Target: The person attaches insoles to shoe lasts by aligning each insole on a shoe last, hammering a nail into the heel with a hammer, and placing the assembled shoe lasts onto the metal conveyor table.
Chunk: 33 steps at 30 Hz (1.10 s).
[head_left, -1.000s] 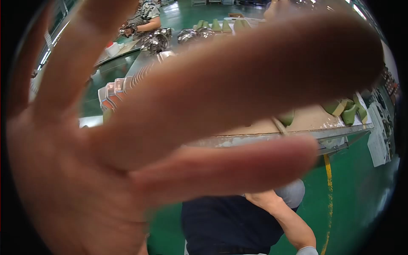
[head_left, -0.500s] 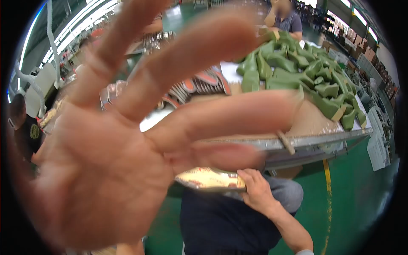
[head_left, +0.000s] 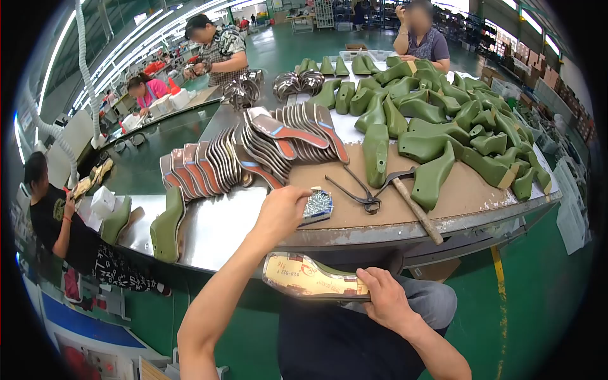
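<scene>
Right grip (head_left: 385,296) holds the shoe last (head_left: 310,277), best kept steady; left grip (head_left: 283,212), hold unclear, wants a light touch at the tack tray (head_left: 316,220).

Low in the middle of the frame, the right hand (head_left: 384,296) grips a shoe last (head_left: 307,276), its printed tan sole facing up, while just above, the left hand (head_left: 280,212) bunches its fingers at a blue box (head_left: 316,220) of small metal bits. Pincers (head_left: 370,204) and a hammer (head_left: 415,209) lie right of that, with green lasts (head_left: 425,111) heaped toward the upper right.
</scene>
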### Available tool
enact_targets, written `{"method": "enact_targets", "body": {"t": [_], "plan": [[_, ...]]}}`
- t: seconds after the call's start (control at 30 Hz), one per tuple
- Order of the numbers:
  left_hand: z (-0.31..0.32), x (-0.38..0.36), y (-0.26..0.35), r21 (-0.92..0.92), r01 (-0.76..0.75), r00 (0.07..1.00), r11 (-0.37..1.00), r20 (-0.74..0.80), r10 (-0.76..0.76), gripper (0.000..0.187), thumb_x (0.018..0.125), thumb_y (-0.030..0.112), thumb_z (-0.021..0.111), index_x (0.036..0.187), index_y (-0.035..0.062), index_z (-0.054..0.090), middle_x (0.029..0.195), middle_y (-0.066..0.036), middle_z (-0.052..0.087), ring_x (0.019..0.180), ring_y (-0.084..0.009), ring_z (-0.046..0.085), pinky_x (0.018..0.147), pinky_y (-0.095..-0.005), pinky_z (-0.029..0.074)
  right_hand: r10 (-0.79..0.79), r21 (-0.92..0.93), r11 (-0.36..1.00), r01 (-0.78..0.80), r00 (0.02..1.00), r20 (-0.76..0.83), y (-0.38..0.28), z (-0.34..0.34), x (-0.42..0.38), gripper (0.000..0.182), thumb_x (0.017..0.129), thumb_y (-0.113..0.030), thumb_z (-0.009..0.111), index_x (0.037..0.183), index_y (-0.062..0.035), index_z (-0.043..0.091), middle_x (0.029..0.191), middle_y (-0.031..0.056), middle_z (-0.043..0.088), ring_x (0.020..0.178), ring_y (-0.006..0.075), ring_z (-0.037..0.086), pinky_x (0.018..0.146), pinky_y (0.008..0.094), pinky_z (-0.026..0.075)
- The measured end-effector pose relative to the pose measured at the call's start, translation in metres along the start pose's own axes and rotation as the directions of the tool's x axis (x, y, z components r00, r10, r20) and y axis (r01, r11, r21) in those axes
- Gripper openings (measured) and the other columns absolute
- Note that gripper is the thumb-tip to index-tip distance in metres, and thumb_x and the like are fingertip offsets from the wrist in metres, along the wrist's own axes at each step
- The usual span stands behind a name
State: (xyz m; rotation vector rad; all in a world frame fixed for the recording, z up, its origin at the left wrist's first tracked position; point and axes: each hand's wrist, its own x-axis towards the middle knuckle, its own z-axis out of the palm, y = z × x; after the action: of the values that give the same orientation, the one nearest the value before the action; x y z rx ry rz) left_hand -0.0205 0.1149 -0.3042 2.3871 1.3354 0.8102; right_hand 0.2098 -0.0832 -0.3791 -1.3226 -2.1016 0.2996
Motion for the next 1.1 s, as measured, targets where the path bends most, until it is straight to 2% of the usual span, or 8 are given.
{"method": "enact_targets", "body": {"t": [0.2,0.4,0.6,0.77,0.83,0.93,1.0,1.1], "plan": [[0.048,0.02,-0.041,0.286,0.082,0.986,0.955,0.118,-0.121,0.025,0.083,0.023,0.074,0.102,0.0067,0.076,0.095,-0.016,0.074,0.088,-0.0339,0.07,0.081,-0.0397,0.054,-0.018,-0.013,1.0,0.018,1.0,-0.017,0.003,0.003,0.0,0.087,0.055,0.005,0.08,0.134,-0.0035,0.047,0.119,0.0149,0.055,0.101,0.0354,0.058,0.085,0.0438,0.052],[0.044,0.021,-0.05,0.032,0.215,0.975,0.976,0.05,-0.217,0.019,0.084,0.019,0.073,0.095,0.0041,0.076,0.09,-0.017,0.072,0.086,-0.0339,0.069,0.078,-0.0406,0.054,-0.015,-0.002,1.0,0.015,1.0,-0.014,0.003,0.001,0.001,0.086,0.055,0.005,0.081,0.134,-0.0034,0.047,0.119,0.0149,0.054,0.101,0.0353,0.058,0.085,0.044,0.052],[0.038,0.013,-0.042,0.06,-0.015,0.992,0.998,-0.126,0.022,0.012,0.094,0.009,0.061,0.096,-0.0022,0.057,0.085,-0.017,0.07,0.08,-0.0315,0.069,0.073,-0.0386,0.053,-0.019,-0.002,1.0,0.019,1.0,0.017,0.003,-0.002,0.001,0.088,0.056,0.003,0.081,0.136,-0.0033,0.046,0.121,0.0148,0.053,0.105,0.0352,0.057,0.087,0.0438,0.051],[0.006,-0.057,0.076,-0.452,0.021,0.987,0.892,0.15,0.053,0.005,0.099,0.002,0.054,0.101,-0.0016,0.051,0.08,-0.014,0.068,0.076,-0.0294,0.071,0.068,-0.0361,0.055,0.013,-0.005,1.0,-0.012,0.997,0.072,0.002,-0.006,0.003,0.087,0.058,0.002,0.081,0.137,-0.0031,0.045,0.123,0.0147,0.052,0.107,0.0344,0.056,0.088,0.0431,0.05],[0.021,-0.086,0.09,-0.398,-0.119,0.975,0.91,0.127,0.183,0.006,0.098,0.001,0.055,0.102,-0.001,0.051,0.082,-0.013,0.069,0.076,-0.0264,0.072,0.068,-0.0351,0.056,0.006,0.001,1.0,-0.006,0.995,0.098,0.003,-0.009,0.003,0.08,0.067,-0.006,0.082,0.138,-0.0027,0.044,0.124,0.0153,0.054,0.107,0.0343,0.058,0.088,0.0428,0.05],[0.038,-0.098,0.084,-0.452,0.019,0.975,0.892,0.204,0.083,0.01,0.098,0.002,0.055,0.107,0.0003,0.051,0.088,-0.014,0.072,0.082,-0.026,0.074,0.072,-0.034,0.057,0.004,0.143,0.989,-0.021,0.993,0.12,0.011,-0.023,0.008,0.073,0.077,-0.028,0.082,0.137,-0.0025,0.048,0.124,0.0182,0.059,0.11,0.0346,0.06,0.092,0.043,0.048],[0.038,-0.097,0.083,-0.44,0.035,0.968,0.897,0.239,0.08,0.011,0.099,0.004,0.055,0.109,0.0006,0.051,0.092,-0.014,0.074,0.086,-0.0253,0.073,0.075,-0.0338,0.057,-0.003,-0.072,0.997,-0.004,0.995,-0.1,0.039,-0.047,0.019,0.063,0.085,-0.042,0.072,0.131,-0.0027,0.054,0.118,0.0191,0.063,0.11,0.0361,0.059,0.092,0.0469,0.045],[0.037,-0.092,0.085,-0.426,0.042,0.947,0.904,0.304,0.099,0.014,0.1,0.007,0.054,0.112,0.0006,0.051,0.097,-0.013,0.075,0.097,-0.0241,0.072,0.083,-0.0342,0.054,0.213,-0.474,0.812,-0.34,0.929,-0.302,0.101,-0.062,0.042,0.047,0.089,-0.029,0.069,0.127,-0.0055,0.056,0.118,0.0163,0.059,0.106,0.0374,0.057,0.09,0.0468,0.043]]}}
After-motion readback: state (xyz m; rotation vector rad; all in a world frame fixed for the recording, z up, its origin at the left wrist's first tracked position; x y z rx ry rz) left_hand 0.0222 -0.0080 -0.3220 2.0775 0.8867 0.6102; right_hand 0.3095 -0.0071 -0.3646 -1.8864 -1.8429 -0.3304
